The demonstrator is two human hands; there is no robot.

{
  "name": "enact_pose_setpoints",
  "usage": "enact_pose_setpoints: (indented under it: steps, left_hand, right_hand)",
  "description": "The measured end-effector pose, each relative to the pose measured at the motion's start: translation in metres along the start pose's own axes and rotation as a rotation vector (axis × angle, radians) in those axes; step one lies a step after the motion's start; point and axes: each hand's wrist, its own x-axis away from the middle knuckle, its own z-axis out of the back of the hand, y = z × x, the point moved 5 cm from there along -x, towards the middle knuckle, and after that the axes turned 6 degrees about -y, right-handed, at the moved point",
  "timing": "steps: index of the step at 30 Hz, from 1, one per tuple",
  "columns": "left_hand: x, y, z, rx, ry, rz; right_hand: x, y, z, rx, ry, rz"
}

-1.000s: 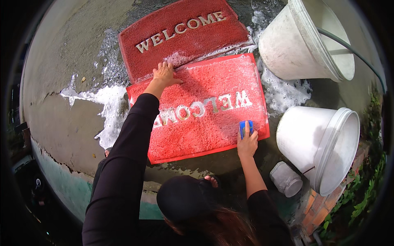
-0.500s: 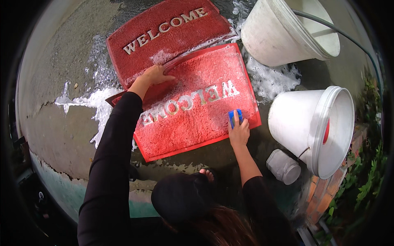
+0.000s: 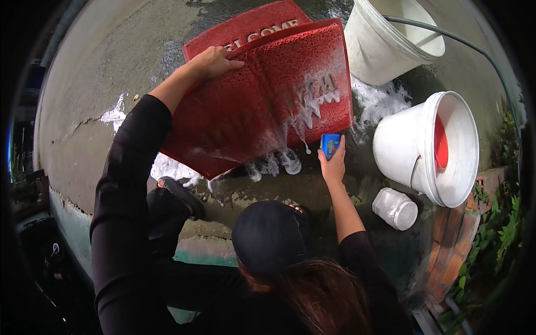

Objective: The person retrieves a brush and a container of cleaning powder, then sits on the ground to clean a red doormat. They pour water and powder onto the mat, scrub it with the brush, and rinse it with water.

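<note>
My left hand is closed over the top edge of a red doormat and holds it tilted up off the wet ground. Suds slide down the mat's face over its raised lettering and drip from its lower edge. A small blue block-shaped scrubber is gripped in my right hand, just below the mat's lower right corner and apart from it. Behind the lifted mat lies a second red doormat with pale letters, partly hidden.
Two white buckets stand or lie at the right: one far with a dark hose across it, one nearer holding something red. A clear jar lies below. Foam spreads on the concrete; bricks edge the plants.
My left hand has raised the near doormat from lying flat to tilted, and foam now runs down it. My right hand has lifted the scrubber away from the mat's surface.
</note>
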Motion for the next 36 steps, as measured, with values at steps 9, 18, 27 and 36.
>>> enact_pose_setpoints:
  steps: [9, 18, 27, 36]
  left_hand:
    - [-0.003, -0.044, 0.101, 0.425, 0.392, 0.227]
    - [0.012, -0.078, 0.067, 1.68, 0.89, 0.291]
    - [0.109, -0.041, -0.12, 1.833, 0.848, 0.235]
    - [0.152, -0.058, -0.233, 1.842, 0.851, 0.39]
  right_hand:
    - [0.021, -0.036, -0.042, -0.873, -0.228, -0.115]
    - [-0.01, -0.107, -0.004, -1.581, -0.588, -0.27]
    - [-0.037, -0.102, -0.003, -1.791, -0.669, -0.258]
    - [-0.054, -0.076, -0.047, -1.47, -0.902, -0.386]
